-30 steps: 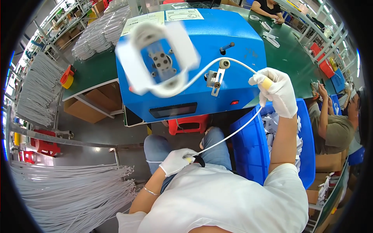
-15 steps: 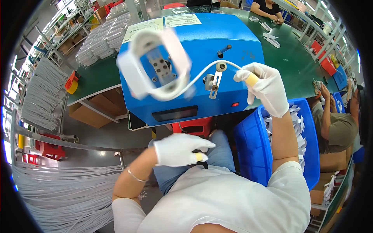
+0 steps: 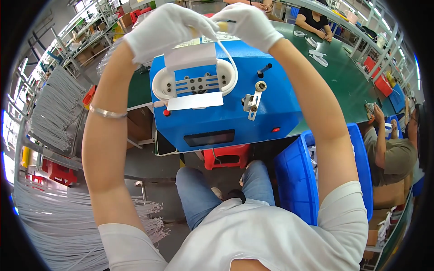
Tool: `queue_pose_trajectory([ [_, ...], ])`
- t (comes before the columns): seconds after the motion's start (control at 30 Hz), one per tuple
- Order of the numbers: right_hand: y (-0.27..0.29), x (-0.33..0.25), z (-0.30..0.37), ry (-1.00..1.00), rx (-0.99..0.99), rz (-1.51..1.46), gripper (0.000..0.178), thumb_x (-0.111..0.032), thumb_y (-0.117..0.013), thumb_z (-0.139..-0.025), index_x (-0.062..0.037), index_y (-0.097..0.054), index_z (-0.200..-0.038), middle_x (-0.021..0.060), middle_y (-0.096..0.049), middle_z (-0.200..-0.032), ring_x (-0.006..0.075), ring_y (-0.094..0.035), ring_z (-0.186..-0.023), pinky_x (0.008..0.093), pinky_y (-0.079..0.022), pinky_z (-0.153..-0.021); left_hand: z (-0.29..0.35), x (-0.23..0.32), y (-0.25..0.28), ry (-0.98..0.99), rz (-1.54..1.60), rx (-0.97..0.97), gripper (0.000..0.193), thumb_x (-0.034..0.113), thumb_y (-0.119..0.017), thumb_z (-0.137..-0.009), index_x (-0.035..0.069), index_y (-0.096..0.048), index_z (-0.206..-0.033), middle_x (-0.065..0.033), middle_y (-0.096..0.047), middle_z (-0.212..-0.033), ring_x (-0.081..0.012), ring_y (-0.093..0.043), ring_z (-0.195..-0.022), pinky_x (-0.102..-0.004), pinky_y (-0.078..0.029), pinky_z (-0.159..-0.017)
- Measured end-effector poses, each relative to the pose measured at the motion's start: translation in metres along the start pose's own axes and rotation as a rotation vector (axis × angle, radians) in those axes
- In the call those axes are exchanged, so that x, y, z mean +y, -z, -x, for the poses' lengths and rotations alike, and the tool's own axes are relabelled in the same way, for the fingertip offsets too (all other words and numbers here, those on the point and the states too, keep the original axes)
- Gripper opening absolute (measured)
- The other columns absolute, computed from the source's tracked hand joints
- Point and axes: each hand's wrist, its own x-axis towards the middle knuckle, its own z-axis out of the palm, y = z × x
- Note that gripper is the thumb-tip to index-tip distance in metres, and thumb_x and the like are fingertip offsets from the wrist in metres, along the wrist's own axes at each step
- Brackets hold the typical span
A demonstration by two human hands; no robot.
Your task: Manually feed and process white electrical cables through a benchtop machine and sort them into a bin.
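Observation:
A blue winding machine [image 3: 266,99] stands in front of me on the table. White cable [image 3: 234,72] is looped around its winding head, which has two rounded white end pieces, a slotted metal bar [image 3: 199,84] and white flaps [image 3: 195,101]. The cable's upper stretch rises to the fingertips of my gloved left hand [image 3: 167,29], which pinch it above the head. Against those fingertips my gloved right hand [image 3: 251,25] is closed too; what lies in its fingers is mostly hidden. Beside the head stands a roller on a slotted bracket [image 3: 257,99].
A blue bin [image 3: 296,180] of white parts stands by my right arm. Long grey-white cables [image 3: 68,226] hang at lower left. A red stool [image 3: 226,156] is under the machine. Coiled cables [image 3: 318,57] lie on the green table [image 3: 343,90]. Other people sit at right and far side.
The winding head, blurred and tilted before, now looks sharp and level. My left hand rose from my lap to the cable. My right hand moved up and left to meet it.

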Motion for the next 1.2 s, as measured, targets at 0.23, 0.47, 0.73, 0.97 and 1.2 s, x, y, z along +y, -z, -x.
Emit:
queue_pose_trajectory([
  [0.23,0.0,-0.046,-0.02,-0.068,0.13,-0.07,0.023,-0.002,-0.067,-0.077,-0.0121,-0.069,-0.097,0.0085,-0.065,-0.096,0.0247,-0.063,-0.083,0.0283,-0.053,-0.076,0.021,-0.004,0.014,0.259,-0.111,-0.075,0.017,0.003,-0.065,-0.076,0.002,-0.072,-0.092,-0.0087,-0.069,-0.084,-0.0161,-0.062,-0.075,-0.0257,-0.051,-0.072],
  [0.47,0.035,-0.111,0.001,0.03,-0.06,0.178,0.017,-0.003,-0.069,-0.071,-0.0099,-0.068,-0.086,0.008,-0.061,-0.085,0.0246,-0.061,-0.077,0.0304,-0.052,-0.068,0.075,0.02,0.02,0.477,-0.131,-0.038,0.016,0.006,-0.066,-0.076,0.001,-0.072,-0.09,-0.0112,-0.068,-0.083,-0.0181,-0.062,-0.073,-0.0271,-0.05,-0.073],
  [0.73,0.018,-0.117,0.003,-0.03,-0.297,0.369,0.017,-0.009,-0.071,-0.066,-0.0079,-0.062,-0.081,0.0085,-0.059,-0.081,0.026,-0.062,-0.076,0.0331,-0.051,-0.067,0.08,0.033,-0.028,0.366,-0.574,0.265,0.023,0.012,-0.064,-0.077,0.007,-0.065,-0.099,-0.0122,-0.066,-0.08,-0.0327,-0.063,-0.078,-0.0404,-0.05,-0.073],
  [0.97,0.02,-0.082,-0.013,-0.482,-0.61,-0.273,0.033,-0.022,-0.058,-0.089,-0.0054,-0.059,-0.118,0.0116,-0.063,-0.106,0.0198,-0.063,-0.092,0.0312,-0.052,-0.086,0.079,0.018,-0.059,0.025,-0.683,0.487,0.019,0.003,-0.065,-0.073,0.006,-0.066,-0.093,-0.009,-0.064,-0.087,-0.0259,-0.062,-0.08,-0.0329,-0.051,-0.072],
  [1.2,-0.009,-0.074,0.011,-0.622,-0.158,-0.616,0.035,-0.023,-0.063,-0.087,-0.0063,-0.06,-0.117,0.0075,-0.063,-0.099,0.0152,-0.061,-0.087,0.0265,-0.052,-0.083,0.076,0.015,-0.057,0.059,-0.732,0.51,0.025,0.005,-0.066,-0.073,0.006,-0.064,-0.098,-0.0114,-0.064,-0.092,-0.0266,-0.062,-0.085,-0.0336,-0.05,-0.076],
])
